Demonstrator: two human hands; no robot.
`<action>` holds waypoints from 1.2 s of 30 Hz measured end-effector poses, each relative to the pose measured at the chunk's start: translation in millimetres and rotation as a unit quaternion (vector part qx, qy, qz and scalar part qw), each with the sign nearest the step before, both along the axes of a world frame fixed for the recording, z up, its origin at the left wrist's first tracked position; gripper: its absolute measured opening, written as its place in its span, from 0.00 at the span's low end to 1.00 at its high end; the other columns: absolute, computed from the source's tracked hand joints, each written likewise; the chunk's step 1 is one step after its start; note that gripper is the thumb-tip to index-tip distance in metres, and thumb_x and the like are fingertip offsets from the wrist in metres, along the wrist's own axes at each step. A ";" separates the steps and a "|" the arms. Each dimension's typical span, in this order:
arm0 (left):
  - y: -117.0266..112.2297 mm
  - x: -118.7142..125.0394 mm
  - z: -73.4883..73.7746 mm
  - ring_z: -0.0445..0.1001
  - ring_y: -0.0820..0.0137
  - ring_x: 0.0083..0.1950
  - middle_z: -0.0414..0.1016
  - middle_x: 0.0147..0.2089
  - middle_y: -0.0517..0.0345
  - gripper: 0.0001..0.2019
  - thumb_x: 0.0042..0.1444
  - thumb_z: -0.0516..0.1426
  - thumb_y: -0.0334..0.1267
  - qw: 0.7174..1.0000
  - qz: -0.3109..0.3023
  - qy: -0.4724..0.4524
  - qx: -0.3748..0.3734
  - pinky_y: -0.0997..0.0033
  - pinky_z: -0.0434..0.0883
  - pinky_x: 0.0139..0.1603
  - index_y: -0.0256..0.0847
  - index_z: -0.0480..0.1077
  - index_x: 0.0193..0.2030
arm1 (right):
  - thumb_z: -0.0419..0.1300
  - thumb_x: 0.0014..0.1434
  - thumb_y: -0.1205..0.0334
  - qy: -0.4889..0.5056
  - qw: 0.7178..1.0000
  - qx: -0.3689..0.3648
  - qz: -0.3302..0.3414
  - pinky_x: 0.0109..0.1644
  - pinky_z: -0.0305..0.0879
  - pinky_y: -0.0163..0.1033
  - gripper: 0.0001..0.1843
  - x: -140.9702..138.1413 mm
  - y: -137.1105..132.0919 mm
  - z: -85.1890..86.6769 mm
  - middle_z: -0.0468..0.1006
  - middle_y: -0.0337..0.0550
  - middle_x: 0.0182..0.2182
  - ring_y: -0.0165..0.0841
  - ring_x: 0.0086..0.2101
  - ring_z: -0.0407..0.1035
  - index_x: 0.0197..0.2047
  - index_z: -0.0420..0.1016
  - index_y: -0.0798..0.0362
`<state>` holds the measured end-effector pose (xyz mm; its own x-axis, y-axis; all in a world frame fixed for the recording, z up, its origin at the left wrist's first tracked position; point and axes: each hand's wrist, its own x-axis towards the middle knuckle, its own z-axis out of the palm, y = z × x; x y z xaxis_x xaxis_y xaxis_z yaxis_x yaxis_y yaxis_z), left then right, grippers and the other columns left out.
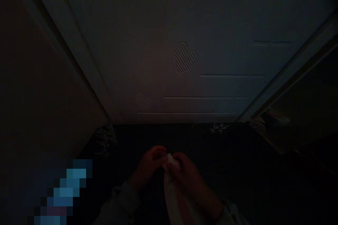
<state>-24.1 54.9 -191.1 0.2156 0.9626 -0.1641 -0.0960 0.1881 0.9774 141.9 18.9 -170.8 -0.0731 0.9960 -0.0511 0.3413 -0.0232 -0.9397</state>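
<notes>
In the dim head view, a pale cloth with a reddish stripe [175, 198] hangs from my two hands toward the bottom edge. My left hand [151, 164] is closed, thumb and fingers pinching the cloth's top end. From the other side my right hand [188, 174] wraps round the same bunched end, and a small white bit of it shows between the hands. Poor light hides the exact finger positions and the kind of cloth.
Ahead stands a pale door [148, 35] with carved hearts and grooved lines. Dark floor or mat [163, 133] lies before it, with curled patterns at left and right. A wall [39, 88] rises on the left. A pixelated bright patch covers the lower left.
</notes>
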 end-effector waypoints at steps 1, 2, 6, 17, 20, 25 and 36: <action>1.6 -1.2 0.3 0.77 0.66 0.42 0.78 0.40 0.58 0.06 0.59 0.63 0.32 1.000 0.017 0.004 -0.002 0.58 0.74 0.47 0.36 0.74 0.43 | 0.61 0.54 0.54 -0.005 1.000 0.004 -0.004 0.43 0.66 0.44 0.14 0.8 0.0 1.7 0.78 0.47 0.39 0.42 0.40 0.73 0.42 0.72 0.51; 3.4 -2.7 0.6 0.77 0.65 0.43 0.78 0.41 0.58 0.05 0.60 0.62 0.33 0.999 0.035 0.006 -0.005 0.58 0.74 0.47 0.36 0.74 0.43 | 0.61 0.55 0.54 -0.009 1.000 0.009 -0.008 0.47 0.66 0.45 0.17 1.9 0.0 3.6 0.78 0.50 0.44 0.43 0.44 0.73 0.46 0.71 0.51; 10.1 -9.3 1.8 0.77 0.67 0.39 0.77 0.41 0.57 0.06 0.63 0.60 0.37 0.995 0.100 -0.002 -0.029 0.62 0.76 0.42 0.36 0.73 0.43 | 0.64 0.54 0.55 -0.033 0.999 0.012 -0.012 0.49 0.66 0.46 0.22 8.1 0.0 10.3 0.77 0.51 0.49 0.45 0.47 0.72 0.52 0.70 0.51; 9.5 -12.2 8.0 0.76 0.69 0.37 0.76 0.41 0.57 0.06 0.63 0.60 0.37 0.985 0.144 -0.075 -0.063 0.66 0.76 0.37 0.36 0.72 0.44 | 0.55 0.59 0.60 -0.069 0.994 0.078 -0.035 0.46 0.62 0.48 0.04 22.9 3.4 19.7 0.72 0.49 0.38 0.44 0.41 0.68 0.36 0.69 0.49; 10.8 -11.7 6.6 0.77 0.68 0.39 0.76 0.43 0.56 0.07 0.63 0.60 0.37 0.981 0.164 -0.093 -0.053 0.64 0.77 0.39 0.36 0.72 0.45 | 0.55 0.59 0.62 -0.053 0.996 0.054 0.037 0.42 0.64 0.45 0.05 24.3 1.0 23.8 0.73 0.46 0.33 0.41 0.36 0.69 0.33 0.70 0.50; 12.3 -10.8 2.8 0.76 0.69 0.38 0.75 0.41 0.57 0.06 0.63 0.60 0.36 0.978 0.176 -0.106 -0.046 0.65 0.76 0.38 0.36 0.72 0.43 | 0.62 0.55 0.65 0.009 0.973 -0.029 0.228 0.33 0.67 0.35 0.02 20.3 -13.0 32.9 0.80 0.38 0.30 0.34 0.30 0.74 0.33 0.78 0.51; 5.9 -5.9 0.6 0.75 0.71 0.35 0.74 0.38 0.60 0.04 0.62 0.61 0.33 0.989 0.104 -0.100 -0.040 0.68 0.75 0.35 0.36 0.72 0.41 | 0.56 0.61 0.58 0.000 0.994 0.094 0.051 0.57 0.61 0.51 0.16 14.4 -4.3 21.3 0.74 0.53 0.50 0.45 0.51 0.68 0.51 0.72 0.53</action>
<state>-29.9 60.8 -190.5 0.0504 0.9752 -0.2157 -0.3311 0.2201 0.9176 156.3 14.6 -149.4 -0.1734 0.9756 0.1345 0.3330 0.1866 -0.9243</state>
